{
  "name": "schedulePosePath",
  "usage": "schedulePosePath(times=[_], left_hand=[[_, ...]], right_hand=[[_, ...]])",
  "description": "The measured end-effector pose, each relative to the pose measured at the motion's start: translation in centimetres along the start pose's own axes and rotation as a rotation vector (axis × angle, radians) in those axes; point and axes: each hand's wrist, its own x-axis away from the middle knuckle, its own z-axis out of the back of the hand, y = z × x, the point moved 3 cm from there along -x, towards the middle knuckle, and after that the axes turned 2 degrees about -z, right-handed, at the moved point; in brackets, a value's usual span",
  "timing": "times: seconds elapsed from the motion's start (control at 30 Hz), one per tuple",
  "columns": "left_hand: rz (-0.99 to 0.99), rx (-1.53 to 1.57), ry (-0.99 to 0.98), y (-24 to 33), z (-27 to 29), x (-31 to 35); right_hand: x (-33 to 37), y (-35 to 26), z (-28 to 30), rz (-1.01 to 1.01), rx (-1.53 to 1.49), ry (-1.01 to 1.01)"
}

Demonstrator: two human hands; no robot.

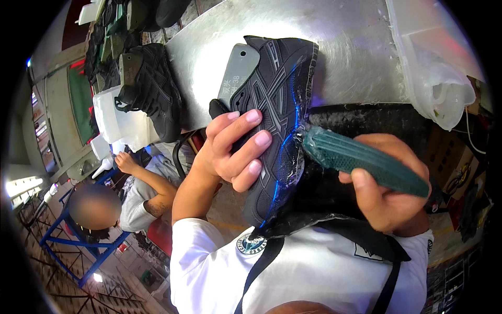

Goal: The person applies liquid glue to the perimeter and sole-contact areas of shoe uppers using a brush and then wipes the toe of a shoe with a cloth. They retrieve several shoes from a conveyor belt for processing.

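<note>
A black shoe upper (pixel 277 104) is stretched over a grey-green shoe last (pixel 239 68), its toe end pointing down toward me. My left hand (pixel 235 149) is wrapped round its middle, fingertips on the upper's side. A bright blue line of light runs along the shoe's lower edge, which looks glossy and wet. My right hand (pixel 387 180) grips a dark green ridged tool (pixel 361 157) with a shiny, coated tip. That tip touches the shoe's bottom edge near mid-length. The far side of the shoe is hidden.
Beneath the shoe's far end is a metal tabletop (pixel 361 47). A translucent plastic container (pixel 434 78) stands at right. Another lasted black shoe (pixel 154 89) sits at left beside a white container (pixel 123 123). Further left, another person (pixel 146 193) works. A black apron (pixel 334 199) covers my front.
</note>
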Motion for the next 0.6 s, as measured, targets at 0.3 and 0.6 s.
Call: schedulePosePath(times=[0.3,0.6], left_hand=[[-0.013,0.027,-0.056,-0.1,0.4,-0.8],[-0.047,0.033,-0.173,0.0,1.1,-1.9]], right_hand=[[0.0,-2.0,-0.8,0.084,0.067,0.03],[-0.1,-3.6,0.2,0.096,0.177,-0.011]])
